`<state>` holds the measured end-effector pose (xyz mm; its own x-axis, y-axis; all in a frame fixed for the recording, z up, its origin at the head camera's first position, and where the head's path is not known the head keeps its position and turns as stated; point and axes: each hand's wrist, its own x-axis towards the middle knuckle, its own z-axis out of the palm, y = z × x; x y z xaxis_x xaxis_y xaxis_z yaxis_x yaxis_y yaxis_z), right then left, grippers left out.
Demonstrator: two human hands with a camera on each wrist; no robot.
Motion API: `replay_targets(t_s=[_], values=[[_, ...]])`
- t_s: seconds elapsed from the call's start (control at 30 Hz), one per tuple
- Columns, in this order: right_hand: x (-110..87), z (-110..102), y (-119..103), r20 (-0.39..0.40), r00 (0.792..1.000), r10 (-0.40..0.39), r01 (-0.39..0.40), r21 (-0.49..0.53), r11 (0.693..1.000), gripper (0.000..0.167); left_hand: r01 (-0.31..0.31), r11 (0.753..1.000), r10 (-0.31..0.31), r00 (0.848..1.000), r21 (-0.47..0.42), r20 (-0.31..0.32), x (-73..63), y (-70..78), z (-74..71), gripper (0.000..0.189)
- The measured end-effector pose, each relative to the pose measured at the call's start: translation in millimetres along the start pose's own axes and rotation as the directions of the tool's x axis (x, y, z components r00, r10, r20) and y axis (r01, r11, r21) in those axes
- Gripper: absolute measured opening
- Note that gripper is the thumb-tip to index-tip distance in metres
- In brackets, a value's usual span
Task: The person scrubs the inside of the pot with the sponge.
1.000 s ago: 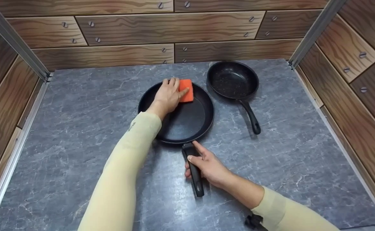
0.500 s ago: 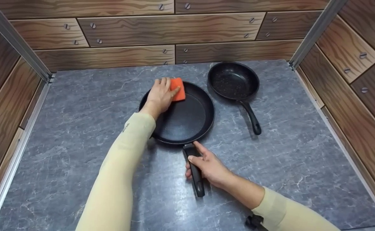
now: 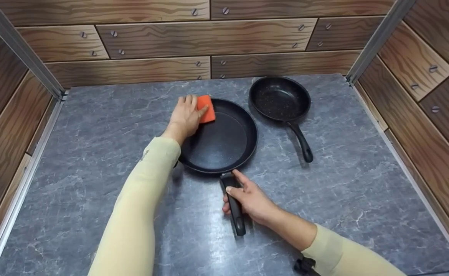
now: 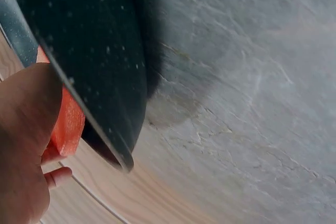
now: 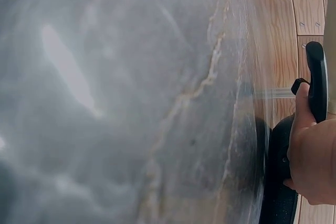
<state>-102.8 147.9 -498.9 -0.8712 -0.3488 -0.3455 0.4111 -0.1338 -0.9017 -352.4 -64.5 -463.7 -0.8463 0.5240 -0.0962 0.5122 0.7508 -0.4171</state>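
A large black frying pan (image 3: 220, 145) stands on the grey marbled surface, its handle (image 3: 233, 209) toward me. At the pan's upper left side, my left hand (image 3: 185, 115) holds an orange sponge (image 3: 207, 109) against the inner wall. The left wrist view shows the sponge (image 4: 71, 124) between that hand (image 4: 26, 135) and the pan (image 4: 100, 51), whose outside is speckled. My right hand (image 3: 252, 199) grips the handle near the pan, thumb on top. In the right wrist view the right hand (image 5: 315, 161) appears at the right edge, by the handle (image 5: 316, 77).
A smaller speckled black frying pan (image 3: 280, 97) sits at the back right, its handle (image 3: 300, 142) pointing toward me. Wood-patterned walls (image 3: 209, 38) enclose the grey surface (image 3: 343, 184) at the back and both sides. A metal post (image 3: 374, 38) stands at the back right corner.
My left hand has moved left with the sponge, from the pan's far middle to its upper left rim. The right hand has stayed on the handle, and the pans have hardly moved.
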Motion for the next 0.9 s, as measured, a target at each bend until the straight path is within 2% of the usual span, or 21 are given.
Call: replay_targets(t_s=[0.37,0.57,0.9], values=[[0.5,0,0,-0.006,1.000,-0.005,0.005,-0.005,1.000,0.084,0.021,1.000,-0.021,1.000,-0.004,0.011,-13.0,-9.2,-0.8,0.062],[0.8,0,0,-0.015,1.000,0.001,-0.001,-0.002,1.000,0.083,0.029,0.999,-0.030,0.999,0.017,0.037,-19.6,-12.0,-2.7,0.062],[0.7,0,1,-0.008,1.000,-0.003,0.003,0.010,1.000,0.083,0.044,0.999,-0.044,0.997,-0.007,0.059,-27.2,-15.9,-2.2,0.063]])
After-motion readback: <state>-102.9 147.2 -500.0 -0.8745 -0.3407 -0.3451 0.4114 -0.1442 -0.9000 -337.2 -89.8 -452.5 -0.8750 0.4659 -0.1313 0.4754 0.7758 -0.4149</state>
